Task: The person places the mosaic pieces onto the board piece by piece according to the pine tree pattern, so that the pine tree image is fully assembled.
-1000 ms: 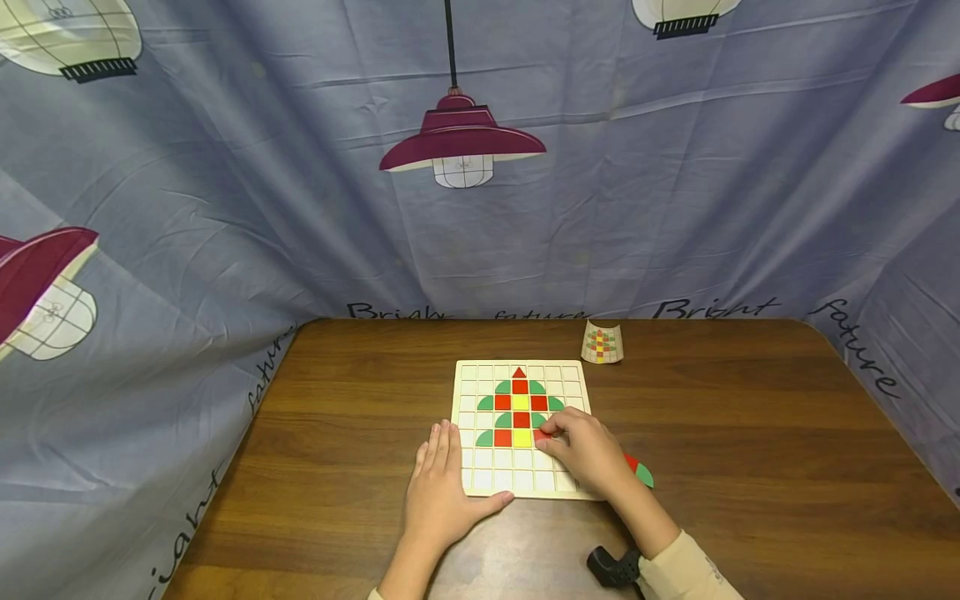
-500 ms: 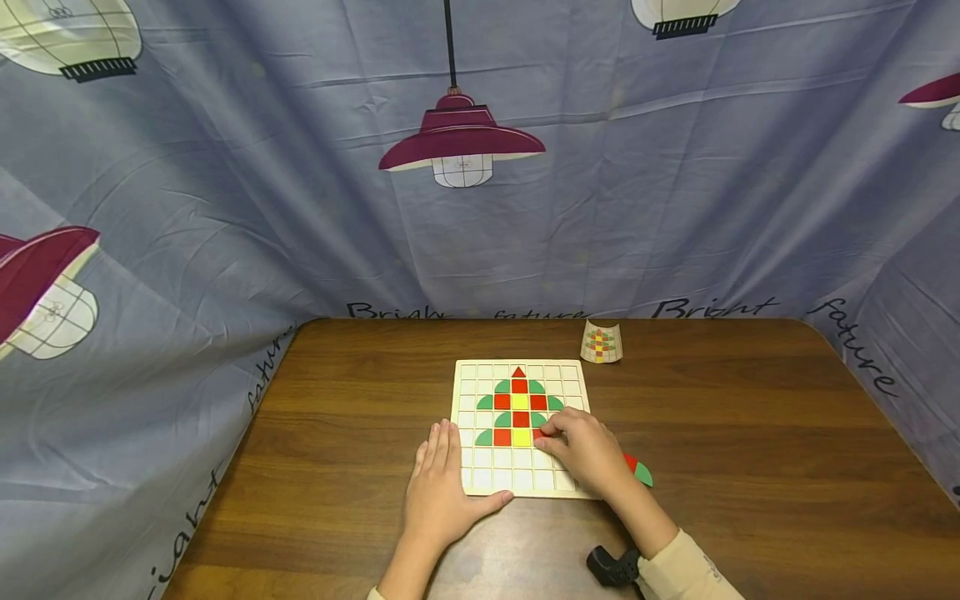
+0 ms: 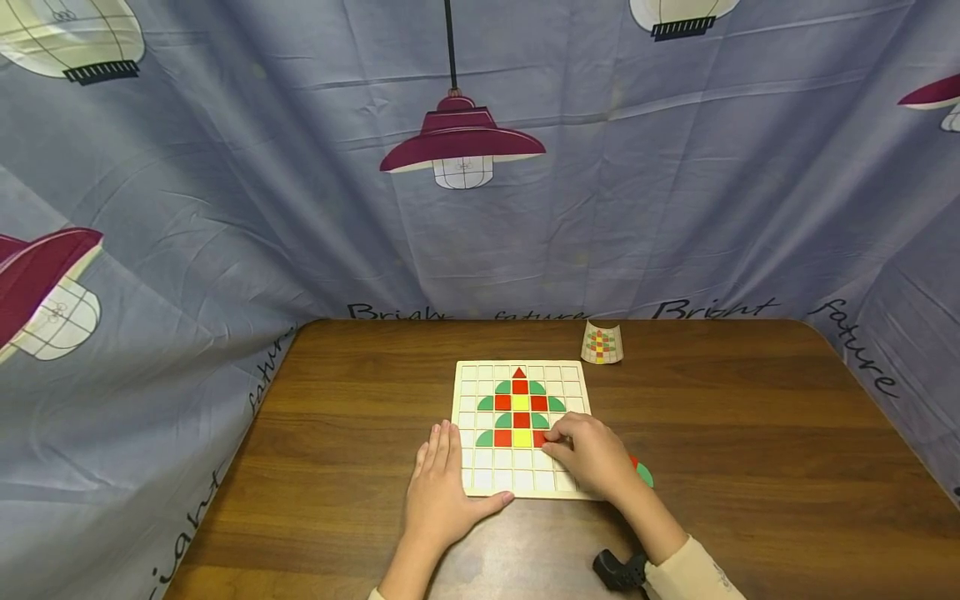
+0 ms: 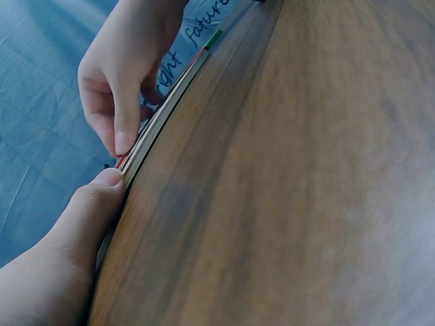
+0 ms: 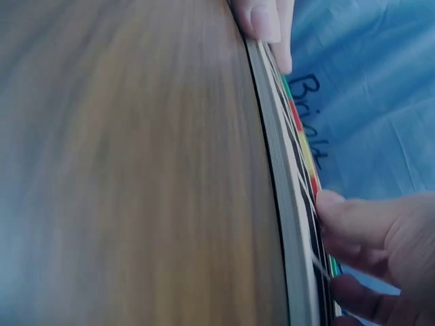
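A cream grid board (image 3: 483,481) lies on the table, bearing red, yellow and green tiles laid out like a tree. My left hand (image 3: 437,492) lies flat along its left side, thumb stretched over the near edge; the thumb (image 4: 92,204) also shows in the left wrist view. Above the board's right half is my right hand (image 3: 592,454), thumb and index finger bent and slightly apart. Their tips are right at the edge of a red square tile (image 3: 538,438), which sits in its cell. In the right wrist view the thumb (image 5: 353,217) comes up to the red tile's edge.
A small curled pattern card (image 3: 602,344) with the same tree stands behind the board. Red and green loose pieces (image 3: 643,474) lie right of the board, partly behind the right forearm. A black wrist device (image 3: 619,570) sits at the right cuff. Printed cloth (image 3: 525,250) hangs behind the table.
My right hand has shifted slightly right, off the red square tile, and more of that tile shows now. The left hand has stayed still.
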`<state>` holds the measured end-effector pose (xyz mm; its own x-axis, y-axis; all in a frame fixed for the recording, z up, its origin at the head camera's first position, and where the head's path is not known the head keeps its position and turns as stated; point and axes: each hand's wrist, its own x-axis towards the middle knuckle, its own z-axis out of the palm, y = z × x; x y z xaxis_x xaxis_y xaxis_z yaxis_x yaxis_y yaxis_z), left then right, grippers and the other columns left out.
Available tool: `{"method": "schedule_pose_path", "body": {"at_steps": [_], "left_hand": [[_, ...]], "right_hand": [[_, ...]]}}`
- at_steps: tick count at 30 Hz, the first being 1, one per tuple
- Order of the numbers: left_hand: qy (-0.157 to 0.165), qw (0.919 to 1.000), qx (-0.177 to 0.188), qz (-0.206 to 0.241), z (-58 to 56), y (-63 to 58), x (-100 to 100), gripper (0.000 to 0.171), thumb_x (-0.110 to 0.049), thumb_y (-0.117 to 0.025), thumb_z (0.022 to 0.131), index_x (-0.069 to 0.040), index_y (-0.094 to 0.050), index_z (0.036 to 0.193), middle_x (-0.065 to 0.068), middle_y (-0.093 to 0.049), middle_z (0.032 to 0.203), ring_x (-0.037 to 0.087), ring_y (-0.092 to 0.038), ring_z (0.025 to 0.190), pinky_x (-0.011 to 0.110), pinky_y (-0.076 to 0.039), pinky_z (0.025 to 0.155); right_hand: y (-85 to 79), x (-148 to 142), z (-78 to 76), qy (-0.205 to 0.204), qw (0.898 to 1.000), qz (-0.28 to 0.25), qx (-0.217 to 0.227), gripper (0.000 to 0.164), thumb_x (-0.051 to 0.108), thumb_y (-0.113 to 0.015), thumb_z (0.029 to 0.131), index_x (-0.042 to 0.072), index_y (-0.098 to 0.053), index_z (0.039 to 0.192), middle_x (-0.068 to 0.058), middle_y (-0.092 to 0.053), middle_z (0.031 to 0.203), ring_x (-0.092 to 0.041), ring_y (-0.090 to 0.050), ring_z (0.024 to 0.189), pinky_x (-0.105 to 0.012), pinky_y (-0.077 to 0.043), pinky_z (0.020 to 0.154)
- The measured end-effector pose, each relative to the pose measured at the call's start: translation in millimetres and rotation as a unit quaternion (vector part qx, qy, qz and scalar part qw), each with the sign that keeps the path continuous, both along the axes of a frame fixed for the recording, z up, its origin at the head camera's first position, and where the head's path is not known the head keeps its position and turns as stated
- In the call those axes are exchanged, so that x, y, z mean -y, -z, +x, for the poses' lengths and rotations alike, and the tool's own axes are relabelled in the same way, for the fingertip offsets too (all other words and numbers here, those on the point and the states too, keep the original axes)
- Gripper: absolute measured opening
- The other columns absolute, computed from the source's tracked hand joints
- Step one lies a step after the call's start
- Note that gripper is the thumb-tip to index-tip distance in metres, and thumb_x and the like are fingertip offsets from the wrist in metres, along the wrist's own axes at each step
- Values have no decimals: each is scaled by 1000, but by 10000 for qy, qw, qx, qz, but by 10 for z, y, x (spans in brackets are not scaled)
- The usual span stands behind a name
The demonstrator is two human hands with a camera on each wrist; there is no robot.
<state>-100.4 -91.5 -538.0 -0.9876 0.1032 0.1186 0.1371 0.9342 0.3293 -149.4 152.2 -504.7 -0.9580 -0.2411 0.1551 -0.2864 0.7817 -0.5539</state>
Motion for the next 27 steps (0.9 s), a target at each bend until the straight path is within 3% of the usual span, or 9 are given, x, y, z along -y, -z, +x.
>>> {"method": "schedule_pose_path", "body": {"at_steps": [6,15,20,23,27], "left_hand": [[-7,10000,-1,34,-2,-5,-2,131,-94,-50,67,-2,-25,156,14,-24,164,27,-19,154,46,-22,124],[10,10000,-36,3,-2,-2,-2,131,-94,-49,67,-2,-25,156,14,-24,164,27,-20,154,46,-23,124],[-23,10000,7,-46,5,0,0,132,-96,-47,66,-2,-24,157,13,-23,165,27,-19,154,46,-23,124],[-36,10000,-20,-50,9,-4,1,133,-96,-48,66,-2,-24,157,13,-24,164,27,-20,154,46,-23,124],[-7,10000,-68,-29,9,-12,-8,132,-95,-49,66,-1,-25,156,14,-25,164,28,-21,154,46,-24,124]], "right_hand": [[-122,-261,83,75,9996,83,277,22,23,-80,83,18,-75,104,12,-62,85,-5,-48,68,-21,-41,60],[-226,-935,274,236,9930,787,852,48,35,-83,78,14,-70,120,5,-65,98,-15,-62,91,-39,-52,73],[-241,-1158,376,280,9885,868,1207,61,44,-83,75,10,-69,123,2,-65,101,-20,-64,94,-45,-54,74],[-223,-1198,403,305,9886,829,1218,60,45,-83,74,11,-70,121,3,-64,100,-18,-63,93,-43,-54,72],[-186,-1199,413,314,9922,668,1006,42,36,-83,77,16,-73,113,5,-65,97,-14,-61,90,-39,-53,73]]}}
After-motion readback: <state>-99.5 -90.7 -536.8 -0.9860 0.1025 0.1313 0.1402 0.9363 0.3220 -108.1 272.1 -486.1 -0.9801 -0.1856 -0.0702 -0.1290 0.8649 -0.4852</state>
